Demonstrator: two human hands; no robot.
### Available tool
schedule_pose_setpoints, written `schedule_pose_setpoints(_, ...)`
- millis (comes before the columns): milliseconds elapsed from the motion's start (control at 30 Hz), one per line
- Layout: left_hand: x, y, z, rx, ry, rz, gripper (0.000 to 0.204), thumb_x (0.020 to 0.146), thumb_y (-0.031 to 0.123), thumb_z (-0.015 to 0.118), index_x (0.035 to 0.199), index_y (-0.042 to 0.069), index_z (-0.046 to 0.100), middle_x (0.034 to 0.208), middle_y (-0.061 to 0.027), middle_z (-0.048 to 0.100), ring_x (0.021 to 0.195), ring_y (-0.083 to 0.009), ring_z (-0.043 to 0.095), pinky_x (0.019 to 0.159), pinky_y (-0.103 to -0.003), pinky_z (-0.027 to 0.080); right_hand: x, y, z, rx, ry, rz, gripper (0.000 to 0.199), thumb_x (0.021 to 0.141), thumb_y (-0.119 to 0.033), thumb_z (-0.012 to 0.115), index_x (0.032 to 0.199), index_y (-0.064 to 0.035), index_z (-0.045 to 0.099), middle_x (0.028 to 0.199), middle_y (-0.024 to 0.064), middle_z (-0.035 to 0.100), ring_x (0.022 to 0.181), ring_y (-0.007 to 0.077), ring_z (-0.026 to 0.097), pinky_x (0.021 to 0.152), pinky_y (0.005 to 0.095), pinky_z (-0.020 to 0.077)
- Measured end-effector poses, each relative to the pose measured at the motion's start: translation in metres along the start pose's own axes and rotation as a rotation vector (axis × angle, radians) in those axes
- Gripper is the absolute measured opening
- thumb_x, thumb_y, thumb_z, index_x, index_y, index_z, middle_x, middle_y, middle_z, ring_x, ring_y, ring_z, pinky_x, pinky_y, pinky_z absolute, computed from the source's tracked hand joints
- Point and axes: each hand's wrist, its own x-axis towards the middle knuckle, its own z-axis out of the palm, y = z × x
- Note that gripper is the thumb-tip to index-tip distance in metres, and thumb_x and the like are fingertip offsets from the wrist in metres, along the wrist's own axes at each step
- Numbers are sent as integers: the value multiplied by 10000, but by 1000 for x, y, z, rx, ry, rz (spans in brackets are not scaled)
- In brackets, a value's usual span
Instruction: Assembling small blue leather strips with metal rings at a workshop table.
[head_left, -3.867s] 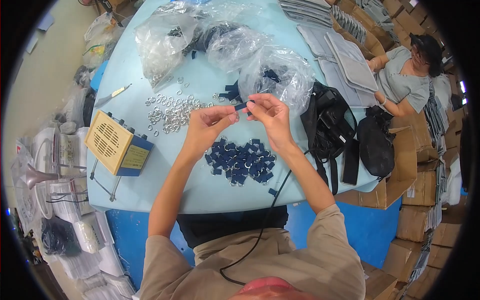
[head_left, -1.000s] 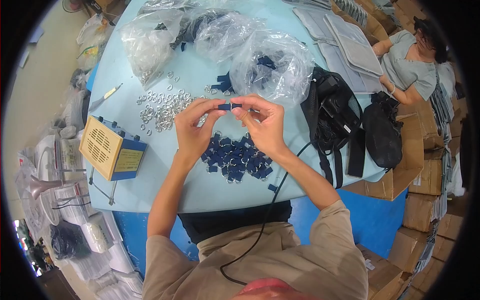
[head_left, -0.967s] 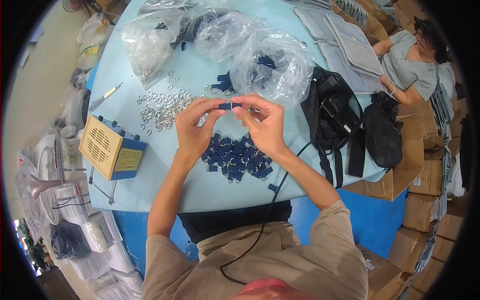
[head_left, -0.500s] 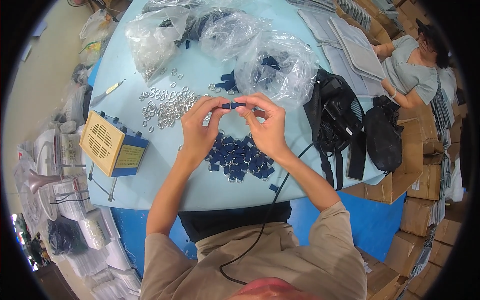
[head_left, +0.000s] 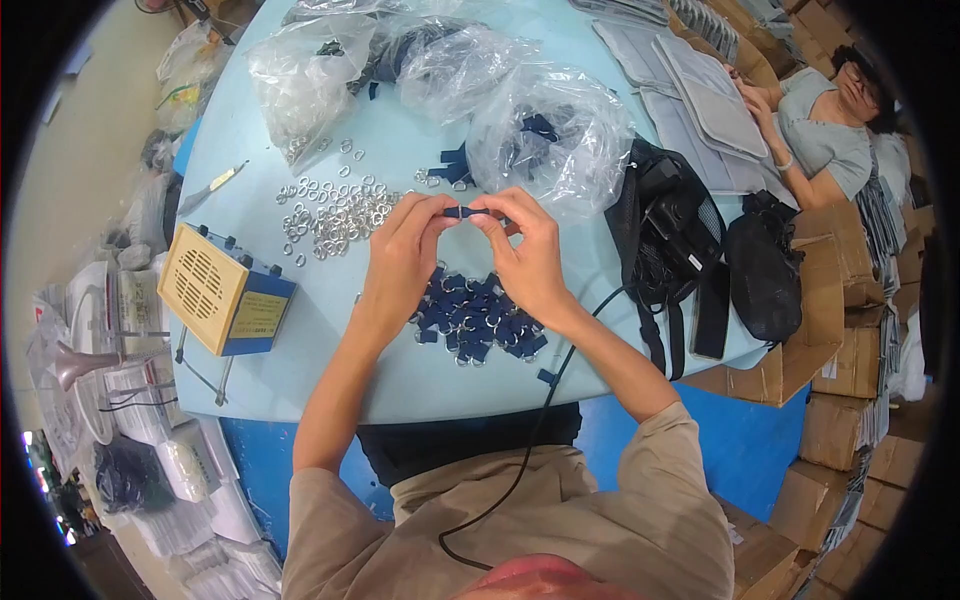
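Left hand point(head_left: 403, 255) and right hand point(head_left: 530, 257) pinch a navy strip point(head_left: 476, 212) above the pale-blue surface point(head_left: 310, 372); cardboard boxes point(head_left: 850, 364) stand well to their right.

The webbing strip point(head_left: 482, 211) you pinch is navy blue, crossed by a narrow silvery band point(head_left: 459, 211). Your loose D-rings point(head_left: 345, 215) are bright silver; your heaped tabs point(head_left: 470, 325) are navy with silver loops. Your tabletop point(head_left: 300, 370) is pale blue, your shirt point(head_left: 590, 510) tan, the floor point(head_left: 740, 450) vivid blue. The ventilated box point(head_left: 200, 285) has a cream front patterned with rows of dark slots and a blue side bearing a yellow label point(head_left: 257, 318). The fabric panels point(head_left: 715, 95) are grey.
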Motion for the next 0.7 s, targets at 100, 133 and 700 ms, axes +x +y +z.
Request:
schedule_pose_setpoints(100, 2, 3, 2, 13, -8, 5, 182, 904, -92, 676, 1069, -16, 669, 943, -144, 657, 752, -305, 660, 656, -354, 522, 0, 7, 0, 39, -21, 19, 125, 963, -83, 700, 1063, -13, 726, 991, 63, 676, 804, 160, 660, 622, 288, 507)
schedule_pose_setpoints(133, 1, 3, 1, 7, -8, 7, 182, 904, -92, 676, 1069, -16, 669, 943, -144, 657, 752, -305, 660, 656, -354, 522, 0, 8, 0, 34, -18, 18, 125, 963, -83, 700, 1063, -13, 726, 991, 63, 676, 804, 160, 660, 622, 288, 507)
schedule_pose_setpoints(700, -8, -7, 9, -721, -59, -401, 183, 977, 23, 696, 1153, 3, 741, 1134, -59, 667, 1023, -135, 656, 879, -267, 540, 3, 17, -3, 406, -76, 268, 198, 912, -28, 770, 1108, -11, 779, 1008, 65, 737, 876, 101, 682, 659, 259, 578)
